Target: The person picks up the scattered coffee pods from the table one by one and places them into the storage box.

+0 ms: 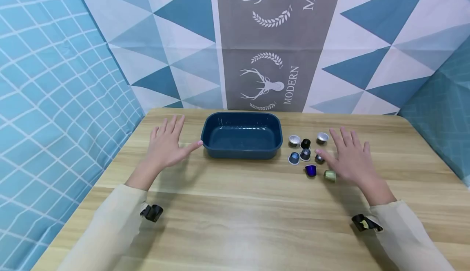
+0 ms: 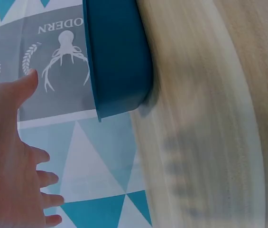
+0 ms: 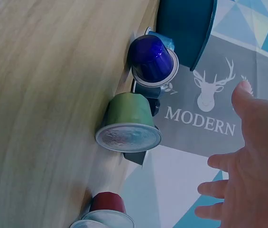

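My left hand [image 1: 167,146] hovers over the table left of a dark blue rectangular basin [image 1: 240,154], fingers spread and thumb toward the basin's rim. It holds nothing. On the right, my right hand [image 1: 350,158] is also spread, above and beside a group of coffee capsules, gripping none of them. Nearest to it are a green capsule [image 1: 330,176] and a dark blue one [image 1: 311,170]. Black, grey-blue and silver-lidded capsules [image 1: 322,138] stand or lie around them. The right wrist view also shows a red capsule [image 3: 107,203], which my hand hides in the head view.
A wooden table [image 1: 235,214] spans the space in front of me. Behind it hangs a patterned cloth [image 1: 268,50] with deer and triangles. Blue grid cloth [image 1: 47,79] covers the left side, and teal cloth [image 1: 440,107] the right.
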Tool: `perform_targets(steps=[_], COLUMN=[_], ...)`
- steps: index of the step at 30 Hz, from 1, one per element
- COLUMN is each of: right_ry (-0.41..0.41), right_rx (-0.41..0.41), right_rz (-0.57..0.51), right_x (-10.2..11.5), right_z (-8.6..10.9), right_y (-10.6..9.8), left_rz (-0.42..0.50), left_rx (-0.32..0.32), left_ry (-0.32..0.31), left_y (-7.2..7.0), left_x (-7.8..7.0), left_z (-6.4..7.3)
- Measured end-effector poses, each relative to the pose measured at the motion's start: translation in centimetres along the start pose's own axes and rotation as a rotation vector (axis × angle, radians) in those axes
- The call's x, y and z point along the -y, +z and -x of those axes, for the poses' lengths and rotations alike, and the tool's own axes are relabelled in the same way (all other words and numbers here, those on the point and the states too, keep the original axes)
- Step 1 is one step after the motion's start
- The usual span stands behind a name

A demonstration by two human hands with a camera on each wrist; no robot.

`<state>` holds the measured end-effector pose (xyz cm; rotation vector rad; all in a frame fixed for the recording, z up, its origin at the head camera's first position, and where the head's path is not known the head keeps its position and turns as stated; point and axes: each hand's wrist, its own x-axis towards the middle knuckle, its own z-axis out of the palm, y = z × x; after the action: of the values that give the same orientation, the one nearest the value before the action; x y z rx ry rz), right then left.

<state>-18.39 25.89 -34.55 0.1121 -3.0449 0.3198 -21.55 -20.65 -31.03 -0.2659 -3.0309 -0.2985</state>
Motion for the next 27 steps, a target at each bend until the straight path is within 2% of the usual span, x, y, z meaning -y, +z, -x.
perform_targets(steps=[8, 15, 27], right_ry=[-0.003, -0.003, -0.013], right_rx=[0.027, 0.044, 0.081], right_rz=[-0.012, -0.016, 0.016], right_x=[-0.2, 0.0, -0.2], right_z=[-0.1, -0.1, -0.4], right_y=[-0.6, -0.9, -1.3], left_rz=[-0.014, -0.019, -0.05], left_rx=[0.022, 0.043, 0.052], left_ry=[0.018, 0.008, 0.027], left_y=[-0.5, -0.7, -1.0], left_x=[-0.9, -1.3, -1.7], left_z=[-0.6, -0.6, -0.8])
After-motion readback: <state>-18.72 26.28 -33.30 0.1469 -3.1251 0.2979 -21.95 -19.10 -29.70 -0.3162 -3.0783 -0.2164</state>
